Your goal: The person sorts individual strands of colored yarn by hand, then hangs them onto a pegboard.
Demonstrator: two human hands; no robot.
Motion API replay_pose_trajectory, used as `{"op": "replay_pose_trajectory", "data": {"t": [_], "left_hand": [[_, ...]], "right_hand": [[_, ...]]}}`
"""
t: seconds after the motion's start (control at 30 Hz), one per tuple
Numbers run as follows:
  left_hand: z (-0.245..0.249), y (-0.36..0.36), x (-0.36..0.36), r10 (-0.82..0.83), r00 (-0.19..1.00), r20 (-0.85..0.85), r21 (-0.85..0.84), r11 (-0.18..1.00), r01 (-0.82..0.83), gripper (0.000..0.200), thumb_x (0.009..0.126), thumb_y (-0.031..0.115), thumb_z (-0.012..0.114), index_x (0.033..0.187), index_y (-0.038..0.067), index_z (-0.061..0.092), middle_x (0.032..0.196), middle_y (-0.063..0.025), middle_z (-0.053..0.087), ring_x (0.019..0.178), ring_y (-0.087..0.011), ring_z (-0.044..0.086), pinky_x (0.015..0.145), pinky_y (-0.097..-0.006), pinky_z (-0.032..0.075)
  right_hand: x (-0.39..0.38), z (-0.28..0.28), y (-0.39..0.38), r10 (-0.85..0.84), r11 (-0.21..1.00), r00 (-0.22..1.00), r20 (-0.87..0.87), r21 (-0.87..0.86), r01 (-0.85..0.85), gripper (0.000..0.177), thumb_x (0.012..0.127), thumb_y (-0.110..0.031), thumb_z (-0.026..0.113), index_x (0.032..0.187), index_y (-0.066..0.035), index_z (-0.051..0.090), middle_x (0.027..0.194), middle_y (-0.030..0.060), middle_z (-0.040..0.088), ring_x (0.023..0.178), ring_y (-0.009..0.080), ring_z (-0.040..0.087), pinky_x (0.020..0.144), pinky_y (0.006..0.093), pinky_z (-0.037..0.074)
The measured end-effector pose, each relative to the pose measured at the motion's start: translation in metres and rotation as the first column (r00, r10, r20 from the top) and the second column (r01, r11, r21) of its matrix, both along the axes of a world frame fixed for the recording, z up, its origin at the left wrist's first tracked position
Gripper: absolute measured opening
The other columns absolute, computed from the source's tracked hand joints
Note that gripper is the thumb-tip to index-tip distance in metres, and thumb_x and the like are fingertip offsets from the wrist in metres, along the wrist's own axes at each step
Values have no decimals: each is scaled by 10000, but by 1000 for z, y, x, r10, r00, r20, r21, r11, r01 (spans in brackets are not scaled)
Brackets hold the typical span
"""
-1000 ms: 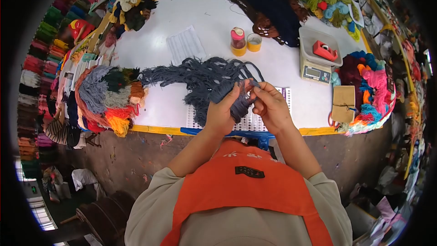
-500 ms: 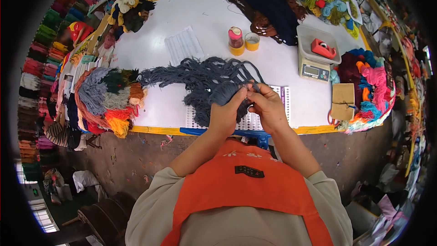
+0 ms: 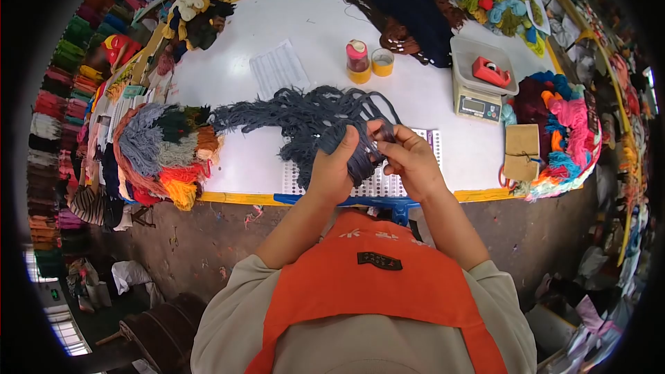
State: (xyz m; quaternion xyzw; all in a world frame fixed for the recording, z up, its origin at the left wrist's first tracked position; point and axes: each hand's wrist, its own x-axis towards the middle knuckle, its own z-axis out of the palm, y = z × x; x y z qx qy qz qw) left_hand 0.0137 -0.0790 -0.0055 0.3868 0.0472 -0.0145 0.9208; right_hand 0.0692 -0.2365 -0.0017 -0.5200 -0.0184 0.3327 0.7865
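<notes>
The landmark here is the perforated white board (image 3: 388,185), which lies flat on the white, yellow-edged counter (image 3: 228,34) at the edge nearest the person. The dark blue-grey yarn (image 3: 298,111) lies in a loose heap over the left part of the board and spreads beyond its far side, with a fringed length running out to the left.

Above the board, the left hand (image 3: 334,166) has its grip closed around a wound bundle of that same yarn, the thumb lying along the top. The right hand (image 3: 413,161) is just beside it, its grip pinched at the bundle's right side; the fingertips seem to have dark strands between them, though they are too small to make out for sure.

A blue bar (image 3: 374,201) runs along the board's near edge. Beyond the board stand a pink-lidded bottle (image 3: 357,57) and, beside it, a yellow tape roll (image 3: 382,68); a printed sheet (image 3: 278,69) lies farther left. To the right of the board and farther back, a scale (image 3: 478,107) bears a clear tub (image 3: 511,83) with a red tape dispenser (image 3: 490,73) in it. Multicoloured yarn lies on both sides of the board, the left pile (image 3: 166,145) and the right pile (image 3: 571,121), with a brown card (image 3: 521,152) against the latter.
</notes>
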Motion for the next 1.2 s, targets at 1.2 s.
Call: {"op": "replay_pose_trajectory", "data": {"t": [1.2], "left_hand": [[-10,4,-2,96,995,-12,-41,994,-97,221,985,149,578,1120,-16,636,1108,-121,659,1017,-207,635,898,-345,517]], "right_hand": [[-1,-8,9,-25,995,1000,16,94,24,140,930,-165,647,1033,-76,614,861,-17,640,661,27,534,584,188,469]]}}
